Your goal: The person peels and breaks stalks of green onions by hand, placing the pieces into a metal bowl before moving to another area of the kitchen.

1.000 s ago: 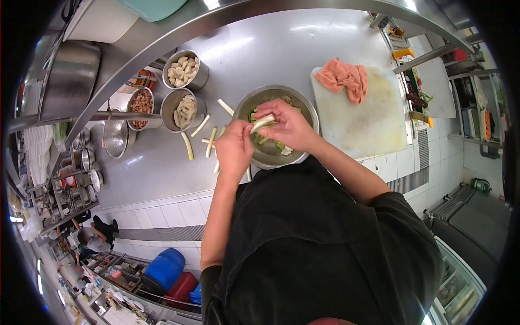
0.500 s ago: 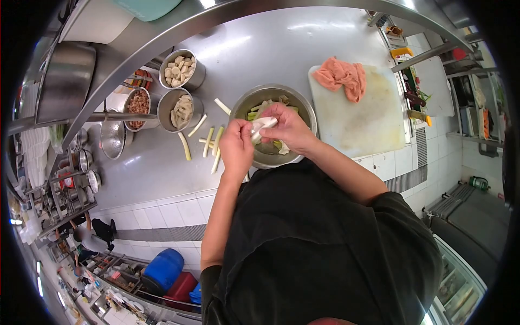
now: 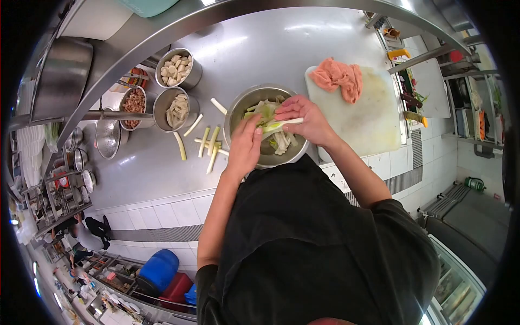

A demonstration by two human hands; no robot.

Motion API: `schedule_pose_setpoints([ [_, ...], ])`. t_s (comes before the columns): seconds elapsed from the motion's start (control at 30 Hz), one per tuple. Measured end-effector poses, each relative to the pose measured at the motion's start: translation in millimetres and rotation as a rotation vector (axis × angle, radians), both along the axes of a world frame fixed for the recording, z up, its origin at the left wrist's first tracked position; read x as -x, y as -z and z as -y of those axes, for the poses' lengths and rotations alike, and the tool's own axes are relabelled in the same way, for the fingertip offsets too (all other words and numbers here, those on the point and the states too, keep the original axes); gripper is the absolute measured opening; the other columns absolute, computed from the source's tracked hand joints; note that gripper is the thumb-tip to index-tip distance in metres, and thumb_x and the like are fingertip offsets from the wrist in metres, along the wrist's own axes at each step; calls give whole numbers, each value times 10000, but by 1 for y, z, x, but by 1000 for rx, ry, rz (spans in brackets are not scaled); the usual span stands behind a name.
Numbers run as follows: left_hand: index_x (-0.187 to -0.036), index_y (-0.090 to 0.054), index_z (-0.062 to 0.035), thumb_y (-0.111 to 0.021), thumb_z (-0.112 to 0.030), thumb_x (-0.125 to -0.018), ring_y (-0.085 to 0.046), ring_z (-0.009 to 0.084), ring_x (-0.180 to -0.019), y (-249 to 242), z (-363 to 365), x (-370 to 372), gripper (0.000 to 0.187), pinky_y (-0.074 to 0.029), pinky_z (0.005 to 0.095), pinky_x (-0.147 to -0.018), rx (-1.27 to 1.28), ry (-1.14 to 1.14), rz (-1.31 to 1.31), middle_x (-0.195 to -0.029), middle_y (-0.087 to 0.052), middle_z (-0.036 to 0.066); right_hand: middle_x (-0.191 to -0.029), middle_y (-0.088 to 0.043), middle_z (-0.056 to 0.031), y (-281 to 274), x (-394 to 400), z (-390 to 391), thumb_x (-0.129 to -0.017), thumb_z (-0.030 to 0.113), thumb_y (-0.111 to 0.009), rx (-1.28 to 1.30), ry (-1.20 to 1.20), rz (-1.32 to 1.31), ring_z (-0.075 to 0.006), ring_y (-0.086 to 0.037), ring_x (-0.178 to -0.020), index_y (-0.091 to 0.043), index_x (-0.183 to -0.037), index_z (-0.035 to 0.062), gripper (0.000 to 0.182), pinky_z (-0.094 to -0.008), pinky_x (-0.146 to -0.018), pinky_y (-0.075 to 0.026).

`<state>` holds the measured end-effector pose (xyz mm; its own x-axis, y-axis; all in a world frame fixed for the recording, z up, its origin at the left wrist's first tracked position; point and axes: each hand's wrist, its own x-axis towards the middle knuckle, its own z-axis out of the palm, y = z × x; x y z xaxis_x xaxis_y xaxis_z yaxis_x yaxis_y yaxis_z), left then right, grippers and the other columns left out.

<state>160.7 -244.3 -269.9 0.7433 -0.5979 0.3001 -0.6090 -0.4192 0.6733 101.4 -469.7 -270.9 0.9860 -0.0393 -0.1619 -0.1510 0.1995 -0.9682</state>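
Over a steel bowl (image 3: 232, 116), my right hand (image 3: 310, 120) pinches a pale leek stalk (image 3: 283, 124) between thumb and fingers. My left hand (image 3: 244, 149) is closed at the stalk's greener left end, where a loose outer layer hangs; its fingertips are partly hidden. Peeled leek layers (image 3: 283, 142) lie in the bowl beneath. Left of the bowl, several cut leek pieces (image 3: 214, 142) are scattered on the steel counter.
A white cutting board (image 3: 357, 127) with an orange cloth (image 3: 338, 78) lies right of the bowl. Steel pots hold garlic cloves (image 3: 176, 69), pale slices (image 3: 177, 111) and chopped meat (image 3: 134, 101). A metal shelf rail (image 3: 179, 27) crosses above. Another person (image 3: 89, 235) is far left.
The leek stalk has turned so its green end shows at the left, with a layer coming loose. My right hand has moved slightly right, and more peelings show in the bowl.
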Motion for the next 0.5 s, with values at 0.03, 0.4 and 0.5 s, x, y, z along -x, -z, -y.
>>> schedule_pose_setpoints([
  [0.03,-1342,-570,7,-579,-79,-1004,-699,389,-979,-2,1,2,349,-548,427,-885,-2,2,-2,-1035,-729,182,-1180,-686,-148,3,1,-6,-831,-130,-734,-2,2,-2,-200,-699,-1058,-529,-1231,23,475,-322,-921,-579],
  [0.4,-1210,-643,-10,-730,12,-912,-731,179,-916,-28,-30,2,312,-570,306,-837,181,-127,-399,-1011,-770,107,-980,-709,-45,11,-15,-56,-990,98,-693,184,-207,-19,-92,-671,-917,-701,-1034,-22,128,-272,-814,-565],
  [0.5,-1096,-680,11,-742,44,-882,-746,233,-938,-17,-30,3,226,-573,314,-848,330,-172,-456,-1023,-766,144,-974,-701,-30,12,-21,-63,-1033,112,-632,41,-122,-100,-97,-682,-873,-686,-1041,-25,148,-283,-794,-569],
])
